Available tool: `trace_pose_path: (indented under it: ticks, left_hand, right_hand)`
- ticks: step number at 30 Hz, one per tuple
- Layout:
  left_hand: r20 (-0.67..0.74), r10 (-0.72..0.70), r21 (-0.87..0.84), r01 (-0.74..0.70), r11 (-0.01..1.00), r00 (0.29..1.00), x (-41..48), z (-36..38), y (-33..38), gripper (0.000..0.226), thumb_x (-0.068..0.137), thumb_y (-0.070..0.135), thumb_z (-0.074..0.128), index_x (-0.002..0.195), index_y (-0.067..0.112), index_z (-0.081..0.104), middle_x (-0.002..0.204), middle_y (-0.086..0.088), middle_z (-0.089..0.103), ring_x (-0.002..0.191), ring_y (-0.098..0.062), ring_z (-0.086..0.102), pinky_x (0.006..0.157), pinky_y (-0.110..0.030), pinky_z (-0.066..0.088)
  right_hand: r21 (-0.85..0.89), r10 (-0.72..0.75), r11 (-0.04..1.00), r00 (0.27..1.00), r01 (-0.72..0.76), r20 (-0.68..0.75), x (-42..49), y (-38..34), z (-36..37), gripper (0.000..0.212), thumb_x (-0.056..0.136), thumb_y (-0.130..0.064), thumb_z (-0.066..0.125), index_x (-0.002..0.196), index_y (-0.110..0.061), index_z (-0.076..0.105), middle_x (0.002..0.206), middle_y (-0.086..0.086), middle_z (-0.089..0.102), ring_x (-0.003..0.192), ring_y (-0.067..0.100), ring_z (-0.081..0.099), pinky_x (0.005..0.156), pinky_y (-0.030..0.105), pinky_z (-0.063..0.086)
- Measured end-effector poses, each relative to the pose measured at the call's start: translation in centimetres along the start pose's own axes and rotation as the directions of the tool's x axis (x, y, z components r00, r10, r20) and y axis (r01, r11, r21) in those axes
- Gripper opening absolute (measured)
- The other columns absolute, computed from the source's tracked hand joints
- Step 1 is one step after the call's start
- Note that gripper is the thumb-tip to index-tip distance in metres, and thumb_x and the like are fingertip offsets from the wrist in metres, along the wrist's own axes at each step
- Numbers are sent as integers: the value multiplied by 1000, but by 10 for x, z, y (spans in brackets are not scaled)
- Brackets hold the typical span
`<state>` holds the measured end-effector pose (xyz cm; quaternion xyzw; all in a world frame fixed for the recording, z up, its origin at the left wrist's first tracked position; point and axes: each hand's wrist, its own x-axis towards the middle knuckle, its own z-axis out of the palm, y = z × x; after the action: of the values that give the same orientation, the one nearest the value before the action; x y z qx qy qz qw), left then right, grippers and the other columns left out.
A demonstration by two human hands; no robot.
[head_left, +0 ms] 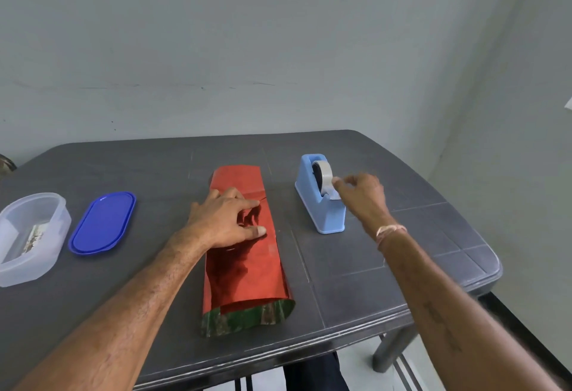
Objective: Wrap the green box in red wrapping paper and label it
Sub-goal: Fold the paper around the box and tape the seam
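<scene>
Head view shows the left hand (223, 220) pressing straight fingers on the red wrapping paper (247, 270) lying mid-table, green at its near end, while the right hand (362, 195) pinches tape (325, 177) at the blue dispenser (325, 218) to its right.

A dark grey plastic table (356, 270) with rounded corners and tile-like grooves carried four things. At its left edge sat a clear plastic container (58, 223), open, with something pale inside. Just beside it, toward the middle, lay a blue oval lid (103, 223), flat and apart from the container. In the middle, a long bundle of red wrapping paper (247, 266) ran from the near edge toward the far edge, green showing at its open near end. Near the right edge stood a light blue tape dispenser (322, 211) loaded with tape (324, 175).
</scene>
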<state>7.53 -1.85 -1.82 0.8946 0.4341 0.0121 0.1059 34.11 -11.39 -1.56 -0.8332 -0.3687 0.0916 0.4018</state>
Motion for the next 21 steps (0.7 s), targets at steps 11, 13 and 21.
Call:
trace_pose_path:
  ticks: [11,13,21]
  left_hand:
    - [-18,12,-64,-14,998,1000,2,6,-5,77,82,76,61,150,47,42,138,16,42,130,-16,35,101,-46,46]
    - [-28,12,-78,-14,997,1000,1,7,-6,76,82,75,62,150,47,43,138,17,42,129,-16,35,100,-44,48]
    - [-41,16,-108,-21,994,999,1,10,-6,75,84,73,62,151,46,43,138,18,41,125,-15,35,93,-35,46]
  right_hand:
    - [228,301,868,833,-441,464,18,-14,-21,37,93,-11,75,122,5,57,115,18,59,90,33,70,55,39,63]
    - [257,303,855,837,-450,456,17,-14,-17,37,93,-9,74,122,6,57,120,20,57,98,39,70,65,46,64]
    - [412,291,772,845,-484,449,11,-8,-15,13,97,-14,64,106,-6,68,120,17,61,106,41,68,81,56,62]
